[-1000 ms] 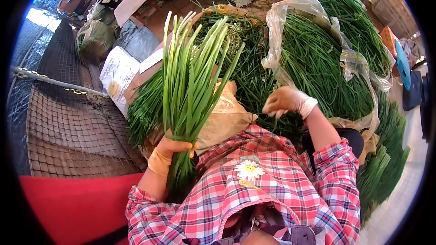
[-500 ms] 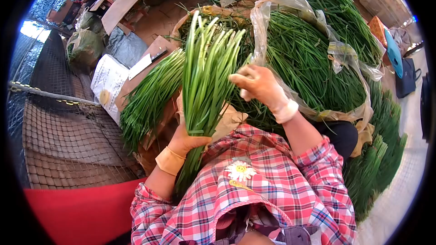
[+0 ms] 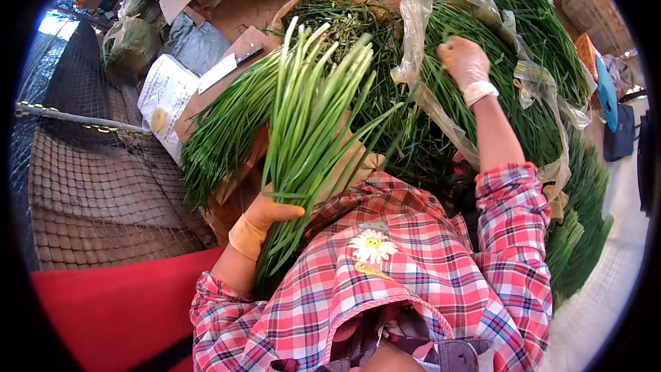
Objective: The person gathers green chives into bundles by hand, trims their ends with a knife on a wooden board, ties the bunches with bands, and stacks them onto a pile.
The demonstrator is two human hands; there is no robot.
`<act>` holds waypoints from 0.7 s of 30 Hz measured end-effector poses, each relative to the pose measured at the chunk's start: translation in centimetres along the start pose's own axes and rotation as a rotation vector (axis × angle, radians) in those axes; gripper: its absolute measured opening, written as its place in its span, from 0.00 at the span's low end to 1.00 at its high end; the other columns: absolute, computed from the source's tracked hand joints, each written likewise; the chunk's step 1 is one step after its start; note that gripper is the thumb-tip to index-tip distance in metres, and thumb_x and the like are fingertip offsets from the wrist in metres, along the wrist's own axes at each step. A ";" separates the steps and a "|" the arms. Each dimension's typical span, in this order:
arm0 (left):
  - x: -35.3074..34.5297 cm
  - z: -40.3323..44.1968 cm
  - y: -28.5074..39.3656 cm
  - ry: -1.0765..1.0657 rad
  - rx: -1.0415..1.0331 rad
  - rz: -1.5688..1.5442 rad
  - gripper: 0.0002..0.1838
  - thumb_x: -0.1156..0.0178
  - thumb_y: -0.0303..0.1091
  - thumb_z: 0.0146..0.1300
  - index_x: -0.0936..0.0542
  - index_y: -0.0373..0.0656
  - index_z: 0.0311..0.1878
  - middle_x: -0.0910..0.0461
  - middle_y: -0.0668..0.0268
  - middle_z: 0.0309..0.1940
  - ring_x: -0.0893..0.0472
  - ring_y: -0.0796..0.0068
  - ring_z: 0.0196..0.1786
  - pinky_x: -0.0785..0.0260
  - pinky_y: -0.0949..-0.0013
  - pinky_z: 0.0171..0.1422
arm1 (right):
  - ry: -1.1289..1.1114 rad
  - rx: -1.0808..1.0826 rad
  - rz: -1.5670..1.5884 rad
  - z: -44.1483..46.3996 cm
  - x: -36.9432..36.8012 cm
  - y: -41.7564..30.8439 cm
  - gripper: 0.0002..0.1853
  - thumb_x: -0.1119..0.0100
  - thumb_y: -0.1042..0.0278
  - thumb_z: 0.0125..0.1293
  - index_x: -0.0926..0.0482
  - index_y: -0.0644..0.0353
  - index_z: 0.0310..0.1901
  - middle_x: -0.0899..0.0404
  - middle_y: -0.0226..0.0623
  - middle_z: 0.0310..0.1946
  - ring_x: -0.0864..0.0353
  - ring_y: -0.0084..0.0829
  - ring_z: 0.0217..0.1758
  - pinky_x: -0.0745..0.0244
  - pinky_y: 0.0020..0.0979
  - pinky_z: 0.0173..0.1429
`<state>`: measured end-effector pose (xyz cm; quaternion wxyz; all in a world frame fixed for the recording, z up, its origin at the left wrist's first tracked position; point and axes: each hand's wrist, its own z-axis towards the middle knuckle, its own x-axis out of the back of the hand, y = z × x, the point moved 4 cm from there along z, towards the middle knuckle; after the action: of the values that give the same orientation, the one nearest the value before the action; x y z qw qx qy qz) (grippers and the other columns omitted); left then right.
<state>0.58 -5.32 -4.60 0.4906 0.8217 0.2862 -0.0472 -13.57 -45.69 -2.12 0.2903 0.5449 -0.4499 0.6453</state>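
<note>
My left hand [image 3: 270,215], in a thin glove with a pale cuff, is wrapped round the lower part of a bunch of garlic chives [image 3: 303,131]. The bunch stands upright in front of my chest, pale stem ends at the top, with a few leaves splaying out to the right. My right hand [image 3: 465,63], gloved too, is over a big heap of chives [image 3: 451,100] in a clear plastic wrap [image 3: 416,34]. Its fingers look curled; what they hold, if anything, I cannot make out.
More chives [image 3: 231,124] lie on a board at left, beside a knife [image 3: 227,69] and a white printed sack [image 3: 165,93]. Loose trimmings [image 3: 344,21] fill a sack ahead. Further chives [image 3: 578,234] are at right. A metal pole [image 3: 82,118] crosses the netting at left.
My right hand has moved away from the bunch, up and right onto the heap. The bunch in my left hand has loosened, with leaves now sticking out to the right.
</note>
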 end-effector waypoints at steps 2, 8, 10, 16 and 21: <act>0.8 -0.6 -0.4 0.005 0.036 -0.011 0.38 0.28 0.30 0.38 0.29 0.38 0.58 0.23 0.65 0.46 0.24 0.72 0.47 0.32 0.69 0.53 | -0.395 -0.047 -0.216 1.5 -1.7 2.2 0.18 0.43 0.51 0.57 0.17 0.58 0.37 0.18 0.45 0.35 0.18 0.43 0.42 0.24 0.38 0.48; -1.0 0.3 0.7 0.095 -0.040 0.035 0.34 0.29 0.27 0.40 0.28 0.38 0.55 0.22 0.66 0.44 0.23 0.73 0.45 0.30 0.70 0.51 | -0.624 0.248 0.928 -7.9 2.3 -9.1 0.26 0.40 0.41 0.57 0.21 0.62 0.32 0.23 0.32 0.20 0.24 0.18 0.19 0.26 0.20 0.27; -1.6 0.8 0.5 0.121 -0.017 0.075 0.33 0.29 0.27 0.41 0.28 0.38 0.55 0.22 0.67 0.45 0.24 0.75 0.46 0.31 0.71 0.51 | -0.779 0.404 0.898 -10.7 1.7 -12.9 0.23 0.37 0.44 0.56 0.19 0.61 0.36 0.19 0.33 0.24 0.23 0.18 0.21 0.25 0.18 0.27; -0.8 1.4 -0.9 0.212 -0.104 0.359 0.32 0.29 0.26 0.42 0.28 0.36 0.55 0.21 0.67 0.45 0.23 0.78 0.45 0.30 0.72 0.52 | -0.761 0.351 0.843 -11.8 -1.4 -13.7 0.14 0.43 0.55 0.62 0.20 0.58 0.31 0.19 0.34 0.25 0.22 0.24 0.21 0.26 0.23 0.28; 0.0 1.0 -1.2 0.179 -0.113 0.297 0.34 0.31 0.22 0.40 0.29 0.37 0.56 0.22 0.65 0.47 0.23 0.74 0.48 0.31 0.69 0.55 | -0.568 0.131 1.362 -6.8 -0.2 -9.2 0.17 0.39 0.54 0.61 0.20 0.64 0.32 0.20 0.33 0.27 0.24 0.17 0.20 0.28 0.17 0.21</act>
<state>0.15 -5.75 -6.03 0.5101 0.8270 0.2062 0.1153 -8.57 -35.65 0.12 -0.3351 0.3072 -0.7067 0.5422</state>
